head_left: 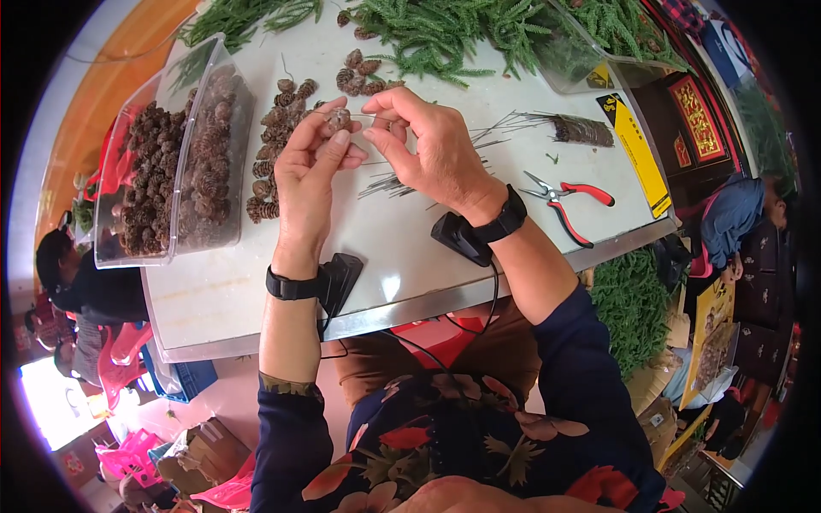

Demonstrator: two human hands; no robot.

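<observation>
Over the white table, my left hand [310, 162] pinches a small brown pinecone [339, 120] between thumb and fingers. A thin dark wire [359, 115] runs from the pinecone toward my right hand [440, 150], whose thumb and forefinger are closed on it. Below my hands lies a loose spread of thin dark wires [385, 185]. Right of my right wrist rest long-nose pliers [560, 198] with red and black handles, jaws apart. A row of pinecones [263, 171] lies left of my left hand, and some more [352, 79] sit beyond it.
On the left stands a clear plastic bin [175, 184] full of pinecones. Green artificial sprigs [445, 38] cover the far side, with another clear bin [590, 64] at far right. A bundle of wires [583, 131] lies near a yellow strip [637, 158]. Other people sit at both sides.
</observation>
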